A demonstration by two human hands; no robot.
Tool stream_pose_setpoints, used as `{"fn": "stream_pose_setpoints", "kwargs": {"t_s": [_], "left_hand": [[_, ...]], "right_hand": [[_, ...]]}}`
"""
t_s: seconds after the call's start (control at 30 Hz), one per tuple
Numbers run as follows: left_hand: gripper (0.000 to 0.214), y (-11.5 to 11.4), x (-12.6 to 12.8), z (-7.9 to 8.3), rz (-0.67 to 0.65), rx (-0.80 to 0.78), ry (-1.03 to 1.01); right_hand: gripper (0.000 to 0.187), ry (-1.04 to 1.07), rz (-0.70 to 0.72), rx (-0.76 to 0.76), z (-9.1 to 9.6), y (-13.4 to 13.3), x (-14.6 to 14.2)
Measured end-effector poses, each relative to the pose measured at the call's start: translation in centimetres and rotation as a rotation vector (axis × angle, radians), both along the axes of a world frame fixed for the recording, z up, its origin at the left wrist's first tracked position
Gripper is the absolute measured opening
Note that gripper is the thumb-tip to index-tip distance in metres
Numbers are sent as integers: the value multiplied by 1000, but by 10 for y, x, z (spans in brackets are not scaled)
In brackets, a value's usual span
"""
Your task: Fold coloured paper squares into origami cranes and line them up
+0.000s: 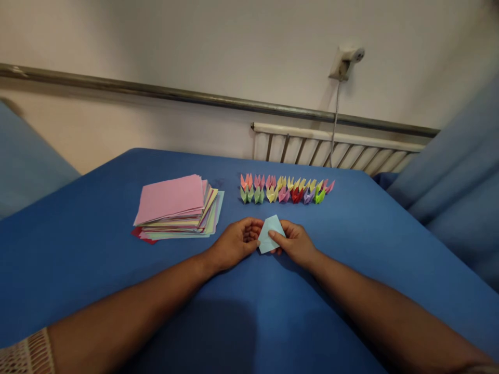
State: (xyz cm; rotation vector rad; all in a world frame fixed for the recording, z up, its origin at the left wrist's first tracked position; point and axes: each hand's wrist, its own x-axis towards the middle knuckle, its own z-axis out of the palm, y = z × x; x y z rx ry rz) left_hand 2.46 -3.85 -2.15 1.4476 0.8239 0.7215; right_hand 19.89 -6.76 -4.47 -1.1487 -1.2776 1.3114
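Note:
A small piece of light blue folded paper (268, 238) is held just above the blue-covered surface, its top narrower than its middle. My right hand (297, 242) pinches it from the right, thumb flat on the front and fingers behind. At its left edge, my left hand (238, 240) is closed, fingers curled and thumb tip at the lower left corner. Beyond both hands stand two rows of folded paper cranes (284, 195) in pink, yellow, green, red and purple. Left of my left hand lies a stack of coloured paper sheets (171, 200), a pink one on top.
The blue-covered table (97, 249) reaches toward a wall with a metal rail (187, 95). A white radiator (312, 143) sits behind the far edge, under a plugged-in cord (336, 114). Blue curtains (460, 171) hang at the right, and blue fabric (31, 166) hangs at the left.

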Motion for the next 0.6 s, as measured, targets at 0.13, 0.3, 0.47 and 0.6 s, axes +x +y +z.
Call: {"fn": "stream_pose_setpoints", "kwargs": {"t_s": [0.13,0.3,0.47,0.6], "left_hand": [[42,1,-1,2,-9,-9,-9],[28,1,-2,4,13,-15,35],[25,2,-2,6,6,26,97],[30,0,-2,15,20,58,150]], "right_hand": [[31,10,-60,-5,2,0,-1],[23,-117,9,70,-2,-5,-3],[20,-172,79,129,-4,-7,-1],[16,-132,100,114,-1,-8,-1]]}}
